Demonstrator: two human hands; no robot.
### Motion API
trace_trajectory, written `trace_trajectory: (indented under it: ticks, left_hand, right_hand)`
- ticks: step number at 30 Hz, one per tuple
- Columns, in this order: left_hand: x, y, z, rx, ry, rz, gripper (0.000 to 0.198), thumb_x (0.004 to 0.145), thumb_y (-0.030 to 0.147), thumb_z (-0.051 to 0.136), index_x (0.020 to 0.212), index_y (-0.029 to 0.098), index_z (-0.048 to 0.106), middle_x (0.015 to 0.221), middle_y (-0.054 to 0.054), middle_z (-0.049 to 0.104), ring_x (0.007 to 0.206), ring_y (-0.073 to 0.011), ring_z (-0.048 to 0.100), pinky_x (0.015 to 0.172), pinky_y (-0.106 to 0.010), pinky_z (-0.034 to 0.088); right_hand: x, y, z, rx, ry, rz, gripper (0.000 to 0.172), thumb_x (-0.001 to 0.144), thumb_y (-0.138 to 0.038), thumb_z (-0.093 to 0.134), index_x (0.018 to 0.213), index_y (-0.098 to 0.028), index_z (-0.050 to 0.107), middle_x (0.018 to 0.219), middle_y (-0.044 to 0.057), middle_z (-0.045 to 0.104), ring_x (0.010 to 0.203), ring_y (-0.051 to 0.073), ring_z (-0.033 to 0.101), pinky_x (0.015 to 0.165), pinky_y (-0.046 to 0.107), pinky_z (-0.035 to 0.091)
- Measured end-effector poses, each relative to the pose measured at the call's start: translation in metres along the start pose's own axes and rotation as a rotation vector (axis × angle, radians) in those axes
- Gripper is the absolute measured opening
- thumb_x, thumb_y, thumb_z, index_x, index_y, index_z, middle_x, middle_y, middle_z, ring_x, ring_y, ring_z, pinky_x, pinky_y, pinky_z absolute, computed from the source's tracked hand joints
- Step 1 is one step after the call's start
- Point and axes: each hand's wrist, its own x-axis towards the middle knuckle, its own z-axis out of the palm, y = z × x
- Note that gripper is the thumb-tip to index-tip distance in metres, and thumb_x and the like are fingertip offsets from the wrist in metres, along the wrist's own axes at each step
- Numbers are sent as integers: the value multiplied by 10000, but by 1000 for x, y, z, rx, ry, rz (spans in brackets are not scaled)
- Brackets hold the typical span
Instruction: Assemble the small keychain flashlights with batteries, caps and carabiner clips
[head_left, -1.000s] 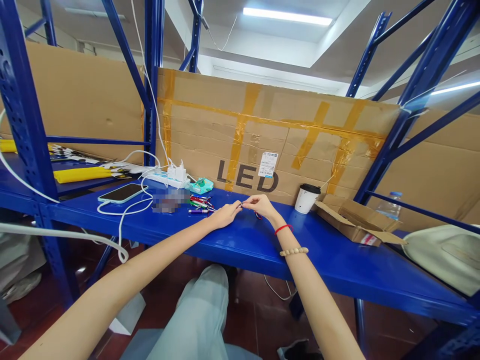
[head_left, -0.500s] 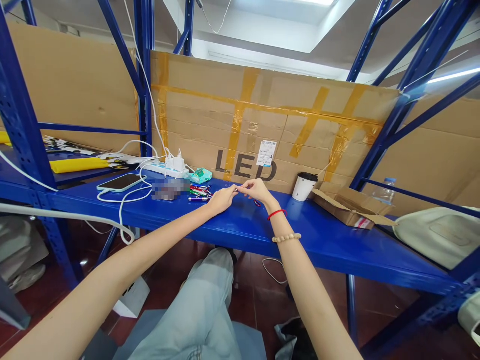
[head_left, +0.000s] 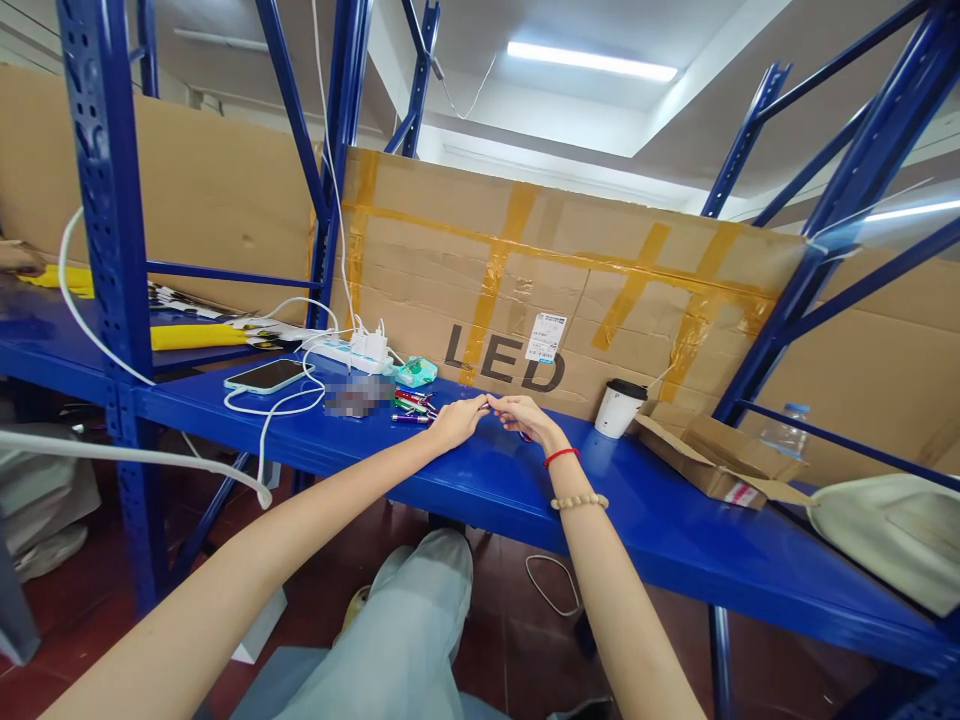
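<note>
My left hand (head_left: 459, 422) is closed just above the blue shelf top (head_left: 495, 470), its fingertips meeting those of my right hand (head_left: 523, 414). The right fingers are bent into a pinch. Whatever sits between the fingertips is too small and covered to make out. Left of my left hand lies a small pile of slim, shiny coloured cylinders, with a purple cylinder (head_left: 411, 419) at the front and red and green ones behind. A small dark ring-like piece (head_left: 525, 437) shows beneath my right hand.
A phone (head_left: 268, 376), a white power strip (head_left: 349, 352) with cables and a green packet (head_left: 415, 372) stand left. To the right are a lidded paper cup (head_left: 621, 409), an open cardboard box (head_left: 709, 455) and a bottle (head_left: 786, 430). Another person's hand (head_left: 21, 260) shows far left.
The view has tilted up and turned slightly left, so the shelf things appear lower. My hands stay together at the fingertips. Another person's hand has come into view at far left.
</note>
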Motion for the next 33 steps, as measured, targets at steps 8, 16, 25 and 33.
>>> trace_trajectory:
  ticks: [8,16,25,33]
  left_hand:
    - [-1,4,-1,7,-55,10,278,909,330,298,1088,216,479,1081,-88,625,998,-258,590,791,-353,463]
    - [0,1,1,-34,-69,5,266,908,356,300,1089,230,449,1036,-69,640,978,-250,600,762,-342,468]
    - [0,0,0,-69,-63,11,304,923,351,238,1127,268,447,1130,-38,604,1047,-224,561,820,-350,445]
    - [3,-2,3,-6,-78,-39,300,920,335,229,1104,244,447,1108,-72,610,1024,-253,564,817,-395,436]
  right_hand:
    - [1,13,-7,-8,-36,16,438,560,-551,702,624,-142,560,677,8,556,503,34,458,402,143,360]
    - [1,20,-7,-58,-8,-74,431,556,-546,700,615,-146,553,633,-12,553,499,33,462,419,137,367]
    - [7,27,-8,-102,-4,-128,451,585,-591,650,666,-149,607,687,15,612,490,40,478,406,144,369]
    - [2,22,-5,-89,50,-165,411,555,-497,716,753,-141,670,615,18,594,476,54,456,374,154,344]
